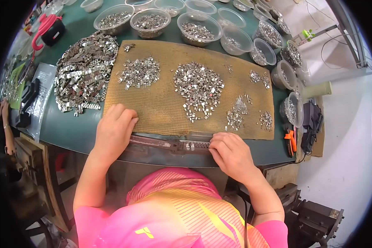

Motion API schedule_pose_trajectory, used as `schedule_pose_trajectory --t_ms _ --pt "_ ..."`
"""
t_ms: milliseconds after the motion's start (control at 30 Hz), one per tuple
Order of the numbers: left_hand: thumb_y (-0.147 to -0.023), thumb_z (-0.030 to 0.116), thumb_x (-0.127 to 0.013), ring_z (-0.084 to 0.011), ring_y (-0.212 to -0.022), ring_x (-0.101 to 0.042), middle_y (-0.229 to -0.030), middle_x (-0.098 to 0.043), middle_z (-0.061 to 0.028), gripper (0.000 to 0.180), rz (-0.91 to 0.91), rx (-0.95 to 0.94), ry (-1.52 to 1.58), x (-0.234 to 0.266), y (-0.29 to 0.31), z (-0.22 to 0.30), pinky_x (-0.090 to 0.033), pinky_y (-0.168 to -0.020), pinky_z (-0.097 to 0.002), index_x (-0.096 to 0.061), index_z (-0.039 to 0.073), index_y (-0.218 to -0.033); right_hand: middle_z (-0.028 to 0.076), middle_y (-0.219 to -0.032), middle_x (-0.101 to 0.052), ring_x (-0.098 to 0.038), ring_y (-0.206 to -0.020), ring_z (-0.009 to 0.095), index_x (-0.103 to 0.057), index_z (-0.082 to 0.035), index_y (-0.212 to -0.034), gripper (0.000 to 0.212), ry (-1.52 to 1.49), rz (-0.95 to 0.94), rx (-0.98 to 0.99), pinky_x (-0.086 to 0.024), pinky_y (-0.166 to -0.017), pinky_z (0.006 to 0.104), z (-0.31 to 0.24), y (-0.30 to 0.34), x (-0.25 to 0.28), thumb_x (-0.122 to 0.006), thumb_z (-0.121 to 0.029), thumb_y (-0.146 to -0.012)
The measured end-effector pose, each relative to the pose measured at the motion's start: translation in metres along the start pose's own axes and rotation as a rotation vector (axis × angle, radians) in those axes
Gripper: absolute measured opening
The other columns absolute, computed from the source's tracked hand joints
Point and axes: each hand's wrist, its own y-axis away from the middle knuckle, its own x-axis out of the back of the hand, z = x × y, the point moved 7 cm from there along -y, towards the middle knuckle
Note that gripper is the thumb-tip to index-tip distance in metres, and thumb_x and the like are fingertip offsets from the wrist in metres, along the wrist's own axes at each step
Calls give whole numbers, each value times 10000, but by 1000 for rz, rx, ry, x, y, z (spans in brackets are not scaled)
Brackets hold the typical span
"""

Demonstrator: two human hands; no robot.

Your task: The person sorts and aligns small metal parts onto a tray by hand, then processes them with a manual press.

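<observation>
Head view: the step in hand looks like handling a silver metal link strip (199, 145) in the long dark slotted rail (153, 142), just left of the right hand's (232, 153) bunched fingers. The left hand's (115, 129) fingers press together; whether either hand pinches anything is unclear. Next probably calls for fine fingertip control. Loose silver metal clips (198, 84) crowd the tan ridged mat (157, 109) beyond the fingers; orange-handled pliers (292, 141) lie rightward.

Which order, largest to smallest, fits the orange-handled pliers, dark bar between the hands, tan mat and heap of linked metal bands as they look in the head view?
1. Tan mat
2. Heap of linked metal bands
3. Dark bar
4. Orange-handled pliers
</observation>
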Motion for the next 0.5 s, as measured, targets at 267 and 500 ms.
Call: schedule_pose_trajectory --t_ms 267,500 --pt "-851 20 -732 -322 -897 -598 -953 -618 -110 158 100 -47 155 -6 -6 34 -508 -757 -411 -625 45 -965 73 -1033 -671 -671 -1011 277 -644 -62 -993 194 -48 54 -45 -539 -882 405 7 9 1 -757 -65 -836" --pt "-804 25 -773 -311 -911 -620 -984 -633 -103 231 15 -270 390 -45 -14 104 -513 -784 -402 -632 40 -985 80 -1051 -704 -680 -1041 291 -651 -66 -974 196 -102 77 -155 -517 -926 419 9 9 -3 -775 -62 -821"
